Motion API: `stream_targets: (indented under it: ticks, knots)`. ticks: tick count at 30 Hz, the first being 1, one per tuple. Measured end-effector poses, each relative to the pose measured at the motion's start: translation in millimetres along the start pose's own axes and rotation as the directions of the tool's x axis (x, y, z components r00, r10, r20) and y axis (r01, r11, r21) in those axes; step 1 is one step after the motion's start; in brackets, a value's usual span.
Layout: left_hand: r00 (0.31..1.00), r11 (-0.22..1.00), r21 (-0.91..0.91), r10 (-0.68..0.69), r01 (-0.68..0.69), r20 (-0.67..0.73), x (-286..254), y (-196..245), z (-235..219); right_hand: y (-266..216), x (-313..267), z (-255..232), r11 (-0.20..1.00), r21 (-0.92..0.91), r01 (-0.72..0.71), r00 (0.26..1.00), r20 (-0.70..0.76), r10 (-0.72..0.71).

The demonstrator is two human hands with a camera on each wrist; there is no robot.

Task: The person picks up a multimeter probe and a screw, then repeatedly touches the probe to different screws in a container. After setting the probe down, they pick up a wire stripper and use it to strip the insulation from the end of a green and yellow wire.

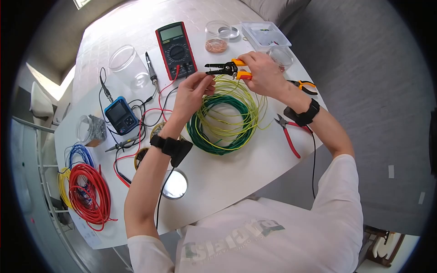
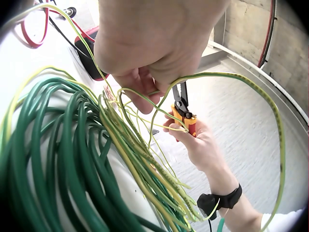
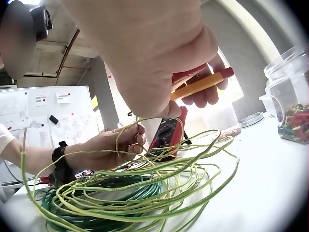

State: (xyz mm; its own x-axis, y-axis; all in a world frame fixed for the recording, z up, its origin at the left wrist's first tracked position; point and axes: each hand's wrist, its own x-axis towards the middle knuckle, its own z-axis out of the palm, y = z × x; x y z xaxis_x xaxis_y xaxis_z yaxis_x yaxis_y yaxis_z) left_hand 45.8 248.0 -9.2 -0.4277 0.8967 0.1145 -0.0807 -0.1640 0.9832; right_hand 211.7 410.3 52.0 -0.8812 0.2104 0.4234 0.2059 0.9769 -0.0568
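In the head view my right hand (image 1: pixel 266 73) grips the orange-and-red handles of wire strippers (image 1: pixel 230 68), whose black jaws point left toward my left hand (image 1: pixel 193 93). The left fingers pinch a thin yellow-green wire (image 2: pixel 153 92), seen in the left wrist view close to the stripper jaws. Below the hands lies a loose coil of yellow-green wire (image 1: pixel 227 86) on top of a dark green wire coil (image 1: pixel 193 127). In the right wrist view, the palm hides most of the tool, and one orange handle (image 3: pixel 200 86) shows past the fingers.
Beyond the hands stands a red-and-black multimeter (image 1: pixel 176 51). Red-handled cutters (image 1: pixel 289 136) and orange-handled pliers (image 1: pixel 302 86) lie at the right. A blue handheld meter (image 1: pixel 121 114), a soldering iron (image 1: pixel 151 70) and a red wire coil (image 1: pixel 88 195) are on the left. A clear tray (image 1: pixel 264 36) sits at the back.
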Motion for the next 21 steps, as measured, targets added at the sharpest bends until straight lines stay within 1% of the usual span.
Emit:
stream_targets:
  ticks: [2, 3, 5, 8, 11, 21]
  knots:
    - [0.999, 1.000, 0.001, -0.004, 0.004, -0.034, 0, 0, 0, -2, 0, 1, 1.000, -0.007, -0.012, 0.999, 0.044, 0.012]
    - [1.000, 1.000, 0.001, -0.004, 0.004, -0.030, 0, 1, 1, -1, 0, 2, 1.000, -0.008, -0.016, 0.999, 0.043, 0.016]
    - [0.999, 1.000, 0.008, 0.009, -0.008, -0.049, 0, 1, 1, 0, -1, 5, 1.000, 0.001, 0.019, 1.000, 0.025, -0.019]
    - [1.000, 0.999, 0.042, 0.009, -0.008, -0.023, 0, 2, 0, -2, -1, 5, 1.000, 0.009, 0.023, 0.999, 0.048, -0.024]
    - [1.000, 0.999, 0.054, -0.005, 0.006, -0.022, 0, 2, 0, -2, -2, 4, 0.999, 0.018, 0.032, 0.999, 0.042, -0.032]
    - [1.000, 0.999, 0.038, -0.004, 0.005, -0.023, -1, -2, -1, 2, -2, 10, 0.998, 0.048, 0.038, 0.997, 0.062, -0.041]
